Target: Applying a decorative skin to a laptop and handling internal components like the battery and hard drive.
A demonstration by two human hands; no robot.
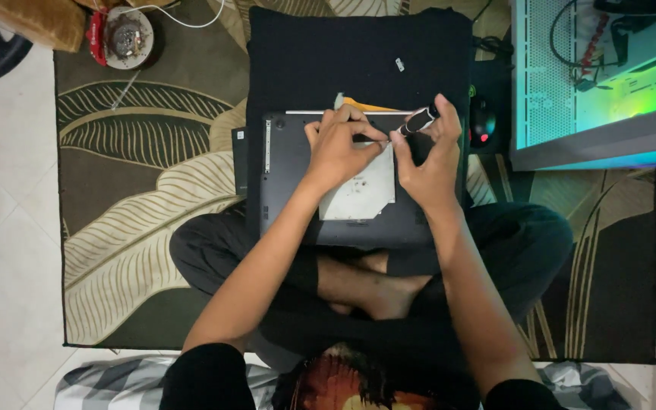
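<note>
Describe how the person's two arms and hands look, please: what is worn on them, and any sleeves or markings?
Both arms are bare from the upper arm down. Short black sleeves cover only the tops of the arms, at the bottom edge of the view. The left hand and right hand wear no gloves. No watch, ring or bracelet shows, and no markings can be made out in this dim light.

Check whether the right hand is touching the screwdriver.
Touching. The head view shows the right hand with its fingers wrapped around the black-and-white handle of the screwdriver, held above the upturned laptop.
</note>
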